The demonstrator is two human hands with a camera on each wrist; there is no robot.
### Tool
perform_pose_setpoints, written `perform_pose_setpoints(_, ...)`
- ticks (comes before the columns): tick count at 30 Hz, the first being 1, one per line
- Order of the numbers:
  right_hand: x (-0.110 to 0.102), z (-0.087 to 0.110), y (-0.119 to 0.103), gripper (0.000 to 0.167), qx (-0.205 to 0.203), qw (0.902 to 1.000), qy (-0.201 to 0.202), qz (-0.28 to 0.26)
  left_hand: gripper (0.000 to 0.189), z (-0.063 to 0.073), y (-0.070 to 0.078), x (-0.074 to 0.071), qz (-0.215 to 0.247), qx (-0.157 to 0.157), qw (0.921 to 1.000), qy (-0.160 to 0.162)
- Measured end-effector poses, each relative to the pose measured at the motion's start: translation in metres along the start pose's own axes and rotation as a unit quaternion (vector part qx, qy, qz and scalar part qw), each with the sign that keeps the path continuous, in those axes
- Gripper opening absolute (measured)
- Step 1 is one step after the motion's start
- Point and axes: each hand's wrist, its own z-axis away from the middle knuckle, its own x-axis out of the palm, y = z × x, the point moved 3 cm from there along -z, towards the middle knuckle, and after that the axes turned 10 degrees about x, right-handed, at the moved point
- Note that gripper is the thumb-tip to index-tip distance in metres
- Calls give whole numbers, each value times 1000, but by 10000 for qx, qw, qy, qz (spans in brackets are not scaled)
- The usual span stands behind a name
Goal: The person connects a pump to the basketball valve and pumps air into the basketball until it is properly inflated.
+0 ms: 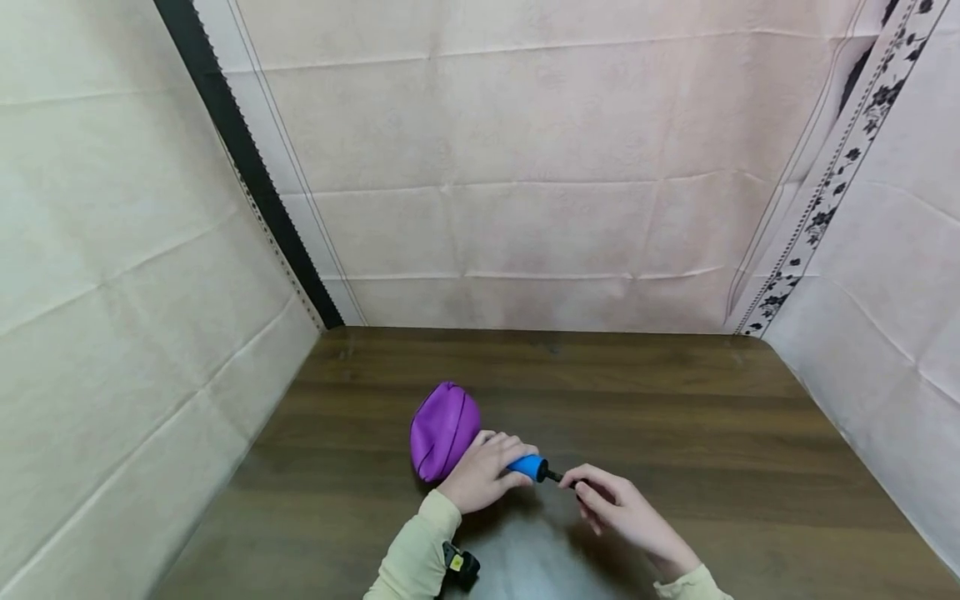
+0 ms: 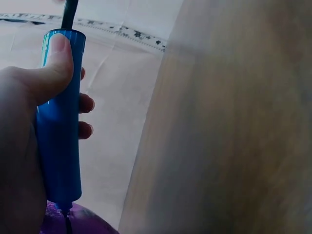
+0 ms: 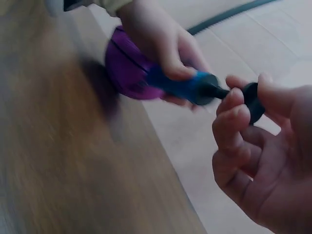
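A purple ball [image 1: 444, 429] with dark seams and a dented side sits on the wooden table. My left hand [image 1: 482, 477] grips the blue barrel of a hand pump [image 1: 529, 467], its thumb lying along the barrel in the left wrist view. At the far end of the barrel, the pump's nozzle [image 2: 63, 205] meets the purple ball through a thin dark piece, probably a needle. My right hand [image 1: 617, 510] pinches the black plunger handle [image 3: 254, 103] between thumb and fingers. A short length of black rod shows between barrel and handle.
The brown wooden table [image 1: 675, 400] spreads out around the hands. Pale creased cloth [image 1: 525, 167] hangs behind it and on both sides, with a black strip [image 1: 255, 167] at left and a floral band [image 1: 832, 183] at right. A black device sits on the left wrist.
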Motion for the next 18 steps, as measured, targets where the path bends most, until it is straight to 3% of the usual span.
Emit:
perform_pose_setpoints(5,-20,19,-5,28,-394,9990,-68,-179,34,3,-8,-11,-3,-213,9996,176)
perform_pose_setpoints(9,-27,26,-6,30,-764,9964,-35,-354,33,1,-5,-13,-45,-268,9992,298)
perform_pose_setpoints(13,-18,16,0,26,-835,9939,-115,-716,34,-5,5,-8,-180,-140,9995,210)
perform_pose_setpoints(18,4,-3,10,24,-567,9963,-94,-643,34,-9,15,2,-292,14,9996,40)
